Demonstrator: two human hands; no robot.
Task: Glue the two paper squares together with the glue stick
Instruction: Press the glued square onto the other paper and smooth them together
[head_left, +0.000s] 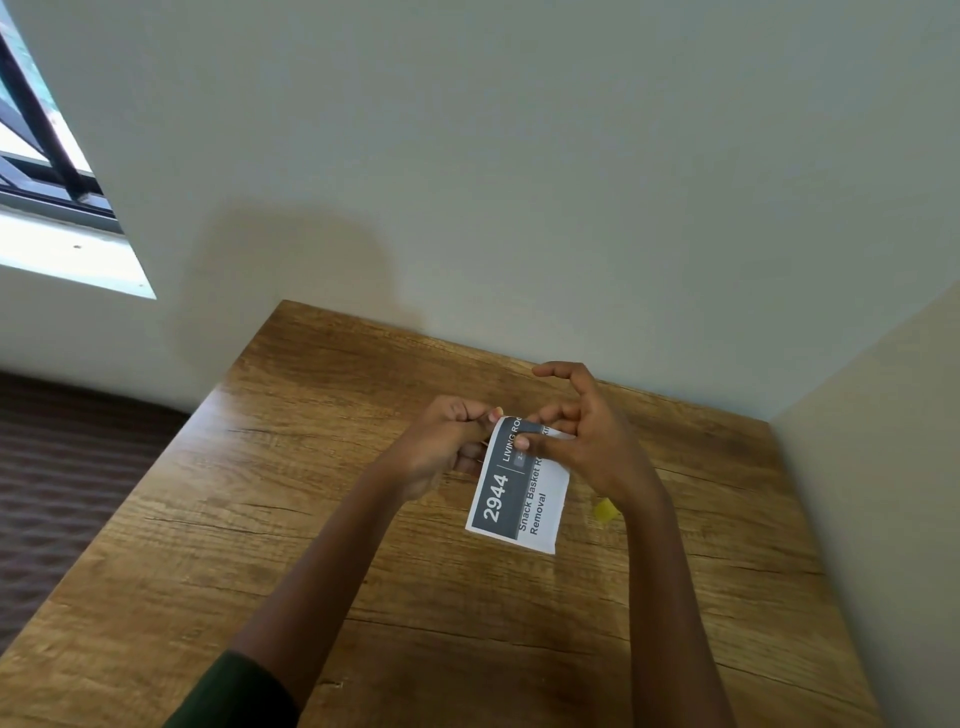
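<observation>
At the far left there is one window (47, 156) in the wall, and below it a dark carpet floor (67, 493). Then comes the wooden tabletop (311, 519), which stands in the corner of the room against two walls.

Over the tabletop the left hand (441, 447) is curled, with the thumb and first finger pinched at the top left edge of the printed paper (519, 499). I judge that it holds this edge so that the sheet does not turn. A dark green sleeve (234, 691) shows at the bottom of the left arm.

The paper is white with a dark band, and it reads "2944" and "Snack Basket Removal". Its upper end is raised between the two hands, and the lower end hangs close to the tabletop; I cannot tell if it touches. I can count only one sheet. If a second square lies behind it, it is hidden, so perhaps the two are already pressed together.

The right hand (587, 441) grips the top right part of the paper, thumb on the printed face, and the first finger is lifted free. Probably the fingers press or align the edges.

Just right of the paper, beside the right wrist, one small yellow object (605, 510) lies on the tabletop. It is blurred; it may be the cap or the glue stick, but I cannot say.
</observation>
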